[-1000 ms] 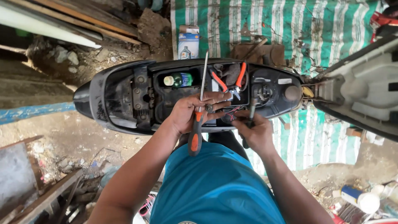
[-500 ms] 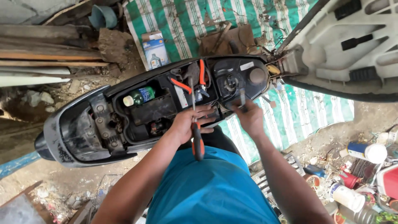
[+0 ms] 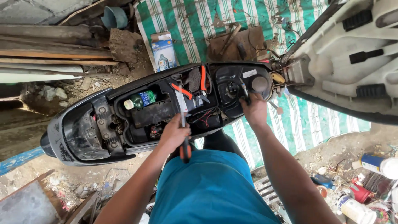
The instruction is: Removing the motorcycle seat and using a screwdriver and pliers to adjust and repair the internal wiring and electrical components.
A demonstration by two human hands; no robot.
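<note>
I look down on a scooter's black under-seat compartment with its seat flipped up at the right. My left hand grips a screwdriver with an orange and black handle, its shaft pointing into the compartment. My right hand holds a thin dark tool against the round cap at the right end of the compartment. Inside lie a green bottle, orange-handled pliers and a dark rag.
A green striped mat lies under the scooter with a blue box and a hammer on a board. Timber planks are stacked at the left. Cans and bottles clutter the ground at the lower right.
My right hand has moved right, from the compartment's middle to the round cap. My left hand has dropped back to the compartment's near edge with the screwdriver. My view has swung left.
</note>
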